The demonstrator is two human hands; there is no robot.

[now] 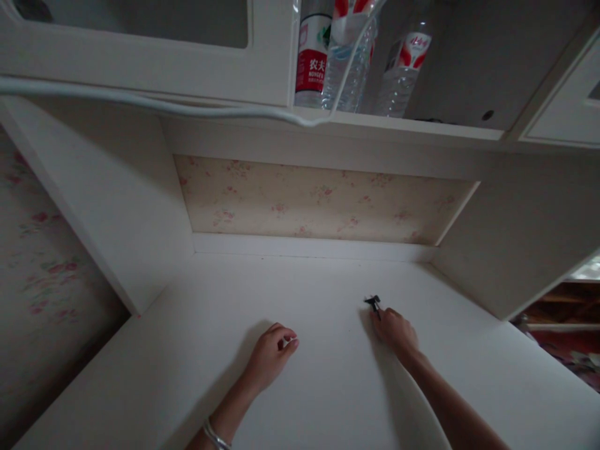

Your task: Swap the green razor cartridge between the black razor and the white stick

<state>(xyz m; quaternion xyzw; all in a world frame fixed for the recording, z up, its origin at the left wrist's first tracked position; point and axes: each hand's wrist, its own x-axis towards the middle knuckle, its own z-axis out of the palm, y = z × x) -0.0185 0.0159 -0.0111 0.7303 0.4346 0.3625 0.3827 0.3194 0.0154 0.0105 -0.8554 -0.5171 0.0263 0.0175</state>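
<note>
My right hand (396, 330) rests on the white desk top (328, 387), its fingers pinched round a small black object (374, 303) that sticks out past the fingertips; I cannot make out what the object is. My left hand (272, 356) lies on the desk to the left, fingers curled loosely into a fist with nothing visible in it. A silver bracelet (214, 435) sits on the left wrist.
The desk sits in a white alcove with side panels and a floral back panel (319, 200). On the shelf above stand three plastic water bottles (356, 56). A white cable (164, 106) runs along the shelf's front edge. Floral wallpaper shows at the left.
</note>
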